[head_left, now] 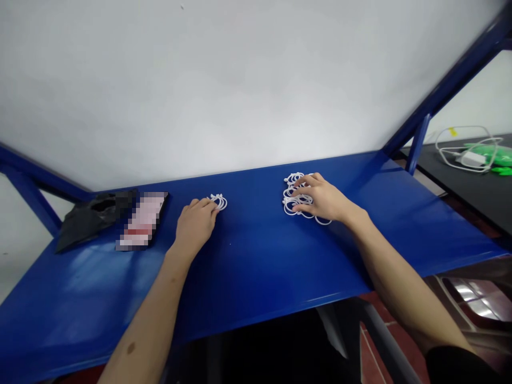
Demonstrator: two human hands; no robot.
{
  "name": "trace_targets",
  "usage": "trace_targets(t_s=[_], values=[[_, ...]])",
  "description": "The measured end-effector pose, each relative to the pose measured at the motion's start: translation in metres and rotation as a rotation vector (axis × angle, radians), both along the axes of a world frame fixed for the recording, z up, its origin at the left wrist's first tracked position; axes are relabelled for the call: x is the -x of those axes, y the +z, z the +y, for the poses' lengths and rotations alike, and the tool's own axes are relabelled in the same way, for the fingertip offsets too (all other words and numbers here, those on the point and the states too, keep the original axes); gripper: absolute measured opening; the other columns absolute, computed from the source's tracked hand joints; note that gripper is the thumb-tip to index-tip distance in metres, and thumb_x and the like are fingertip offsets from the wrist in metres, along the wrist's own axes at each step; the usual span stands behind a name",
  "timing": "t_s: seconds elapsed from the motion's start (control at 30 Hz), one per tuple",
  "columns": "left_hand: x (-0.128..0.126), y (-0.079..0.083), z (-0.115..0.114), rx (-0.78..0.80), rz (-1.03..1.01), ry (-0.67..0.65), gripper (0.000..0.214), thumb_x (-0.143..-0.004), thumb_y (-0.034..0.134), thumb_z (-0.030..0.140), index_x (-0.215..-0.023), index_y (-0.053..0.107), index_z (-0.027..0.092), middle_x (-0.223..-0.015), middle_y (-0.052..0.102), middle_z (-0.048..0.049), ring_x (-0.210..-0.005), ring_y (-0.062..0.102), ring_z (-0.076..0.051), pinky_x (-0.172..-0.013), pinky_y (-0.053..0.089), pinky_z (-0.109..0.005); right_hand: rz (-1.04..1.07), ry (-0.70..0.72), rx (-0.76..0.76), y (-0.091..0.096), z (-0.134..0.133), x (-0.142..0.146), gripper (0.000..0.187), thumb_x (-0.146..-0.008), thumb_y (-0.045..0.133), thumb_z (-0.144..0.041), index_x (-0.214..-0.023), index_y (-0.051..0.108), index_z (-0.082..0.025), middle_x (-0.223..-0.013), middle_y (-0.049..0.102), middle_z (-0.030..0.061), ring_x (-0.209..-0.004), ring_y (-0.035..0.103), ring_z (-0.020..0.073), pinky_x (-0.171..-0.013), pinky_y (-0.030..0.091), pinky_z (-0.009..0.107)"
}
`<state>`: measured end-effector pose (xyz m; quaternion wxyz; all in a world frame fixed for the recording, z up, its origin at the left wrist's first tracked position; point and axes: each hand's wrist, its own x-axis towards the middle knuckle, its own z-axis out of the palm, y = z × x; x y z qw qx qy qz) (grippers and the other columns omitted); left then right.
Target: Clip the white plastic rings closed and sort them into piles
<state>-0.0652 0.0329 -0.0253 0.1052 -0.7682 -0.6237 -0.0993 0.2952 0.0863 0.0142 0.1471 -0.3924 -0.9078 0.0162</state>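
My left hand (196, 223) rests low over the blue shelf surface, fingers together and closed at the near side of a small bunch of white rings (221, 201). Its fingertips cover part of that bunch. To the right lies a larger pile of thin white rings (292, 207) with small knobs, loosely grouped in overlapping clusters. Over that pile, my right hand (320, 196) has its fingers spread, the tips touching or just above the rings. The palm hides some of the pile's right side.
A blue metal shelf (256, 277) with angled side braces stands against a white wall (240, 90). At left are a black plastic bag (86, 218) and a blurred-out phone-like slab (142, 221). Beyond the right brace, a white charger with cable (472, 159) lies by green plastic (500, 154).
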Motion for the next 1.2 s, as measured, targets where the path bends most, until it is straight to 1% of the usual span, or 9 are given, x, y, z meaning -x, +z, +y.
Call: trace_targets(t_s=[0.13, 0.23, 0.4, 0.5, 0.57, 0.73, 0.87, 1.0, 1.2], values=[[0.005, -0.005, 0.001, -0.061, -0.001, -0.031, 0.025, -0.095, 0.047, 0.025, -0.101, 0.070, 0.019, -0.104, 0.072, -0.0116, -0.094, 0.060, -0.031, -0.074, 0.049, -0.044, 0.036, 0.008, 0.021, -0.009, 0.002, 0.005, 0.011, -0.089, 0.069, -0.028, -0.093, 0.075, -0.019, -0.116, 0.063, 0.0103, -0.103, 0.053, 0.0250, -0.092, 0.049, 0.043], [0.002, -0.004, 0.000, -0.100, -0.036, -0.020, 0.024, -0.095, 0.049, 0.027, -0.107, 0.068, 0.019, -0.105, 0.070, -0.0125, -0.095, 0.060, -0.031, -0.077, 0.049, -0.043, 0.072, 0.052, 0.055, -0.011, 0.004, 0.007, 0.009, -0.092, 0.063, -0.021, -0.090, 0.071, -0.018, -0.110, 0.062, 0.0098, -0.101, 0.056, 0.0226, -0.091, 0.049, 0.041], [-0.012, 0.008, -0.005, -0.166, -0.110, -0.008, 0.028, -0.097, 0.049, 0.032, -0.113, 0.066, 0.017, -0.106, 0.066, -0.0144, -0.095, 0.060, -0.031, -0.080, 0.049, -0.044, 0.187, 0.086, 0.142, 0.002, -0.001, 0.006, 0.009, -0.096, 0.056, -0.017, -0.094, 0.065, -0.017, -0.099, 0.065, 0.0070, -0.093, 0.059, 0.0186, -0.083, 0.049, 0.035], [-0.020, 0.013, -0.008, -0.207, -0.159, -0.066, 0.025, -0.098, 0.050, 0.031, -0.110, 0.067, 0.017, -0.103, 0.067, -0.0124, -0.095, 0.061, -0.030, -0.081, 0.049, -0.044, 0.224, 0.056, 0.191, 0.011, -0.006, 0.004, 0.007, -0.097, 0.057, -0.021, -0.096, 0.063, -0.017, -0.090, 0.067, 0.0043, -0.080, 0.060, 0.0159, -0.073, 0.048, 0.031], [-0.024, 0.013, -0.010, -0.208, -0.189, -0.132, 0.022, -0.098, 0.051, 0.029, -0.108, 0.067, 0.018, -0.102, 0.069, -0.0105, -0.097, 0.061, -0.028, -0.084, 0.050, -0.043, 0.226, 0.092, 0.189, 0.013, -0.008, 0.003, 0.009, -0.097, 0.058, -0.024, -0.097, 0.065, -0.018, -0.089, 0.067, 0.0041, -0.078, 0.061, 0.0154, -0.072, 0.049, 0.031], [-0.030, 0.007, -0.011, -0.163, -0.248, -0.276, 0.018, -0.099, 0.052, 0.027, -0.105, 0.067, 0.019, -0.102, 0.072, -0.0060, -0.099, 0.064, -0.024, -0.095, 0.050, -0.042, 0.176, 0.177, 0.156, 0.013, -0.007, 0.001, 0.022, -0.100, 0.052, -0.026, -0.095, 0.072, -0.017, -0.097, 0.069, 0.0078, -0.085, 0.063, 0.0179, -0.078, 0.052, 0.035], [-0.033, 0.004, -0.012, -0.106, -0.276, -0.320, 0.018, -0.099, 0.052, 0.026, -0.104, 0.068, 0.019, -0.099, 0.073, -0.0056, -0.095, 0.066, -0.022, -0.091, 0.053, -0.039, 0.119, 0.188, 0.151, 0.012, -0.004, -0.002, 0.027, -0.099, 0.050, -0.020, -0.097, 0.077, -0.018, -0.105, 0.072, 0.0082, -0.093, 0.065, 0.0197, -0.082, 0.054, 0.036], [-0.035, 0.004, -0.014, -0.057, -0.293, -0.338, 0.019, -0.099, 0.051, 0.026, -0.104, 0.068, 0.019, -0.099, 0.074, -0.0058, -0.095, 0.068, -0.021, -0.090, 0.054, -0.039, 0.022, 0.190, 0.120, 0.007, -0.003, 0.001, 0.026, -0.096, 0.053, -0.015, -0.093, 0.078, -0.021, -0.107, 0.074, 0.0055, -0.098, 0.060, 0.0219, -0.082, 0.051, 0.037], [-0.037, 0.002, -0.014, -0.022, -0.289, -0.356, 0.018, -0.099, 0.052, 0.026, -0.104, 0.068, 0.019, -0.099, 0.074, -0.0046, -0.095, 0.068, -0.021, -0.092, 0.054, -0.040, -0.105, 0.213, 0.094, 0.000, -0.006, 0.016, 0.025, -0.096, 0.055, -0.013, -0.080, 0.073, -0.019, -0.097, 0.074, 0.0050, -0.088, 0.051, 0.0218, -0.077, 0.045, 0.036]])
